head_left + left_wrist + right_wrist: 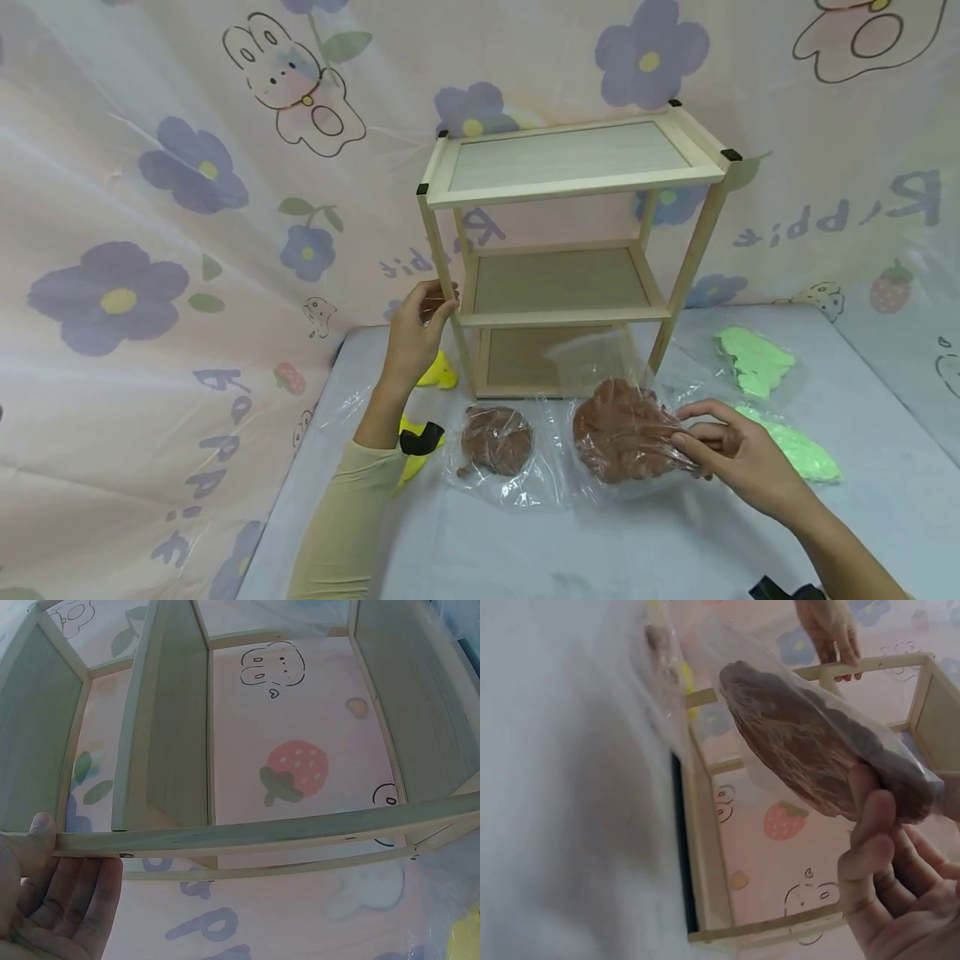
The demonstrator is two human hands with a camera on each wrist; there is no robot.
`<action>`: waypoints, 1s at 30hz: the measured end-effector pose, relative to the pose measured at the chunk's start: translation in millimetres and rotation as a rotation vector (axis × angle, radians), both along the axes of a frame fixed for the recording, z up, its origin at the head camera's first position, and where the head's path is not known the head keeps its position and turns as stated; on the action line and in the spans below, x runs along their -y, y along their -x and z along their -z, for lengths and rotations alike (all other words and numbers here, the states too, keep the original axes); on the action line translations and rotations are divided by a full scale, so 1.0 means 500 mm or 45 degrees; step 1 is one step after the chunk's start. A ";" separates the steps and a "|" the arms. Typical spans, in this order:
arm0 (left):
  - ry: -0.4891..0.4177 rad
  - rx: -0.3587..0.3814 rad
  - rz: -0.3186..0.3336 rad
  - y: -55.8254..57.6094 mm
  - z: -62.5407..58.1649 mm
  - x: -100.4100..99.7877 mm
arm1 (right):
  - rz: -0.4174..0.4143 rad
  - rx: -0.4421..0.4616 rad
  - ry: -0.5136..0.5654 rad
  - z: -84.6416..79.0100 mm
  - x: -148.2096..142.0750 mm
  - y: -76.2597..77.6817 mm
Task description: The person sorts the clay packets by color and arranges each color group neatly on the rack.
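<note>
A small wooden shelf rack (564,318) with three tiers stands on the table. My left hand (415,337) grips its front left post; in the left wrist view the thumb lies on one side of the post (247,835) and the fingers on the other. My right hand (742,458) pinches the right end of a clear plastic bag of brown clay-like stuff (618,429). That bag is raised and tilted in front of the rack, as the right wrist view shows. Left of it, a second bag with a round brown lump (497,440) lies on the table.
Bright yellow pieces (441,372) lie near the left forearm, partly hidden by it. Two light green pieces in clear bags, one a flat lump (756,360), lie at the right. A patterned cloth (150,450) hangs behind and left of the white-covered table (480,542).
</note>
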State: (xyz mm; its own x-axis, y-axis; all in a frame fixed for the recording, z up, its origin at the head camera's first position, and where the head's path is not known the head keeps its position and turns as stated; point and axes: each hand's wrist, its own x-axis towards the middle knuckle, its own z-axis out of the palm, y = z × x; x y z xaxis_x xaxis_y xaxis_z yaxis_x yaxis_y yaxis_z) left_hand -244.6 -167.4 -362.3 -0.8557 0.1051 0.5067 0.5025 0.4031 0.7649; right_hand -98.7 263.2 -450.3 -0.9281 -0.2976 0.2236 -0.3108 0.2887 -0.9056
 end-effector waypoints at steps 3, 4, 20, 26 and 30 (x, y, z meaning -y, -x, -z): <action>0.007 0.005 0.000 -0.001 0.000 0.000 | -0.071 0.034 0.075 -0.010 -0.003 0.000; 0.009 0.004 0.002 -0.001 0.000 -0.001 | -0.100 0.046 0.097 -0.014 -0.004 -0.001; 0.011 -0.007 0.011 -0.003 0.001 0.000 | -0.310 -0.019 0.346 -0.100 -0.002 -0.004; 0.011 -0.012 0.011 -0.001 0.001 0.000 | -0.387 -0.063 0.386 -0.153 0.000 0.000; 0.006 0.001 0.010 -0.003 -0.001 0.000 | -0.445 -0.132 0.435 -0.183 0.002 0.005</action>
State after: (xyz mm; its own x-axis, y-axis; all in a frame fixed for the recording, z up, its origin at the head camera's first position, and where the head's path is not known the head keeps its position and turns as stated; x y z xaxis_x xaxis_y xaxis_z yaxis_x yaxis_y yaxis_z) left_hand -242.9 -167.5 -361.7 -0.8551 0.1145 0.5057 0.5052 0.4029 0.7631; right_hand -101.2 262.1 -358.7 -0.7536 -0.4808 0.4483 -0.4294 -0.1563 -0.8895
